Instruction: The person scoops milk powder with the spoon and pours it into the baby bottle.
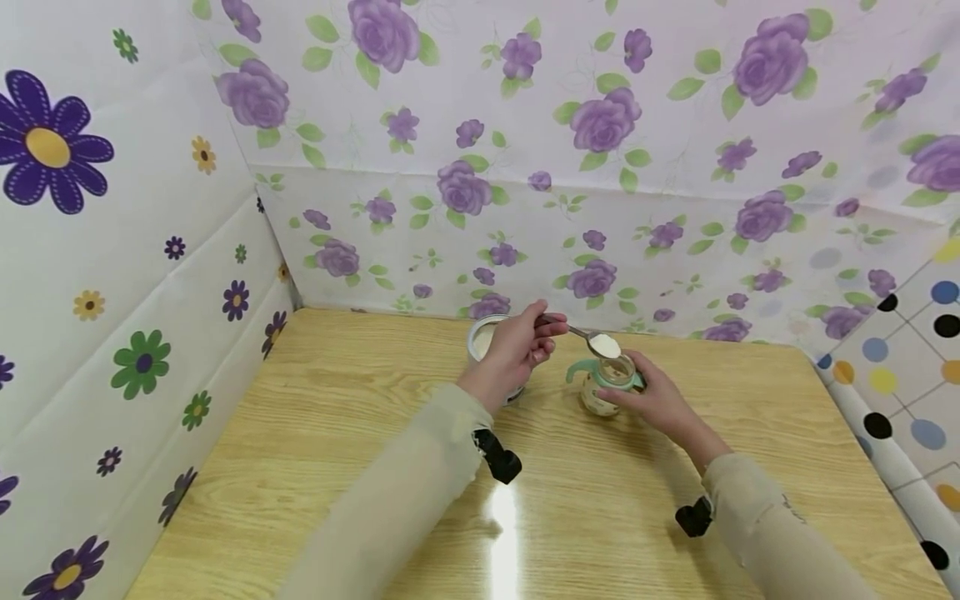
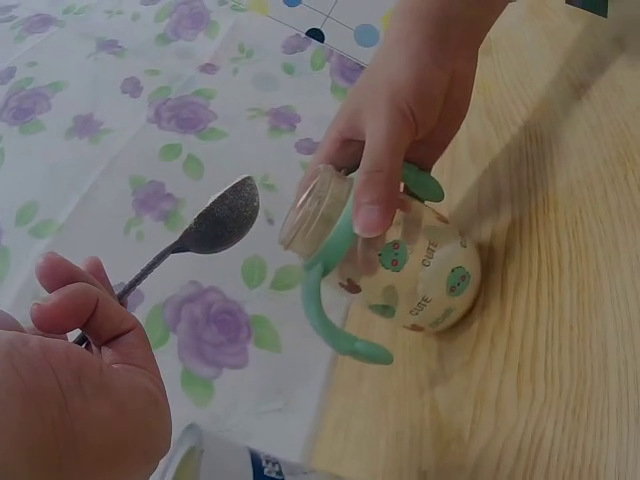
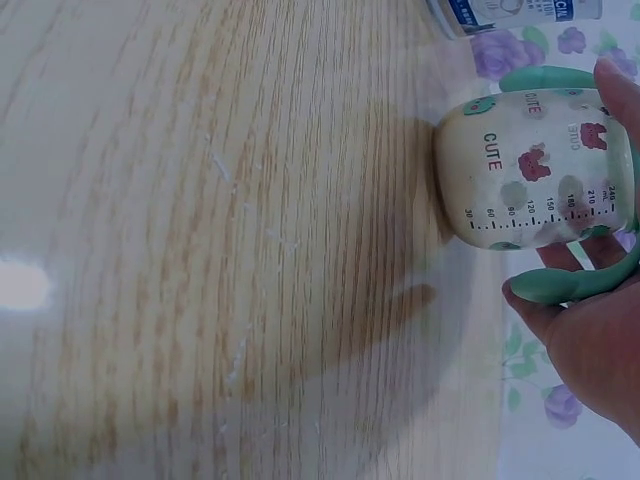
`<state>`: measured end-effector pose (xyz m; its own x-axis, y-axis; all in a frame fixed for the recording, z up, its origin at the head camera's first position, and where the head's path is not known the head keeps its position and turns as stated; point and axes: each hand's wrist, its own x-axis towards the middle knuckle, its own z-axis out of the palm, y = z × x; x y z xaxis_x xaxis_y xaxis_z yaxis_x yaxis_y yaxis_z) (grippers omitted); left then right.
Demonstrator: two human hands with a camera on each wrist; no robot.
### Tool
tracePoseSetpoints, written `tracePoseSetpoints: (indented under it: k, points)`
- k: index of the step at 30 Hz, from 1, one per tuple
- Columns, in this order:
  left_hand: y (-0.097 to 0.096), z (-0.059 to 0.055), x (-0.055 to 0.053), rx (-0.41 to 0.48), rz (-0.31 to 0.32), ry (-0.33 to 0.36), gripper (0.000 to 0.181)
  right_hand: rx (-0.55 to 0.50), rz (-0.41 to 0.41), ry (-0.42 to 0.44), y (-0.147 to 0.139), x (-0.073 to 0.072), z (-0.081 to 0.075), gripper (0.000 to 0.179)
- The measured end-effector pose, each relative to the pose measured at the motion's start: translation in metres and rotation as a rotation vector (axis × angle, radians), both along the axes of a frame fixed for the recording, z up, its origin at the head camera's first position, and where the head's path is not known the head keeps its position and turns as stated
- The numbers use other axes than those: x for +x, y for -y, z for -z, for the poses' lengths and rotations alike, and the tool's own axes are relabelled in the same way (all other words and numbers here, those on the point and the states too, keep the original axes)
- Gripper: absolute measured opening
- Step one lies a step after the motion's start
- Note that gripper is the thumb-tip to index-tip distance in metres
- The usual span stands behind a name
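A metal spoon (image 1: pixel 577 331) heaped with white powder (image 1: pixel 604 345) is pinched by its handle in my left hand (image 1: pixel 517 346). Its bowl hovers just above and left of the open mouth of a baby bottle (image 1: pixel 600 398). My right hand (image 1: pixel 654 396) grips this bottle near its neck, fingers and thumb around it. In the right wrist view the bottle (image 3: pixel 540 170) has green handles, "CUTE" prints and a measuring scale. The spoon's dark underside (image 2: pixel 225 218) faces the left wrist view. Partly hidden behind my left hand stands an open can (image 1: pixel 480 333) with pale contents.
A wood-grain table (image 1: pixel 375 467) lies below both hands. Flowered sheeting (image 1: pixel 465 187) rises behind it, with more sheeting at the left and a dotted one (image 1: pixel 900 392) at the right. Small white specks (image 3: pixel 235 360) lie on the table.
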<state>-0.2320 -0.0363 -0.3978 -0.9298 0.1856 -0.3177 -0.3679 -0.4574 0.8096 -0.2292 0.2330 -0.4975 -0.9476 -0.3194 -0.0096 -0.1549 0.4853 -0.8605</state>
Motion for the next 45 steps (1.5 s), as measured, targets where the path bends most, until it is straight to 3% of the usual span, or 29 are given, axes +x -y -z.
tracePoseSetpoints:
  k: [7, 16, 28, 45]
  points:
    - [-0.011, 0.004, 0.002, -0.06, 0.015, -0.006, 0.047, -0.002, -0.001, 0.001, 0.003, -0.001, 0.001, 0.079]
    - [-0.026, 0.006, 0.003, -0.157, 0.037, -0.056, 0.038, 0.005, -0.01, 0.005, 0.002, -0.001, -0.002, 0.076]
    - [-0.041, 0.01, 0.007, -0.195, 0.075, -0.082, 0.034, -0.021, -0.02, 0.008, 0.001, -0.001, 0.0, 0.073]
    - [-0.054, 0.008, 0.006, -0.31, 0.017, -0.1, 0.03, -0.012, -0.008, 0.0, 0.0, -0.002, 0.003, 0.07]
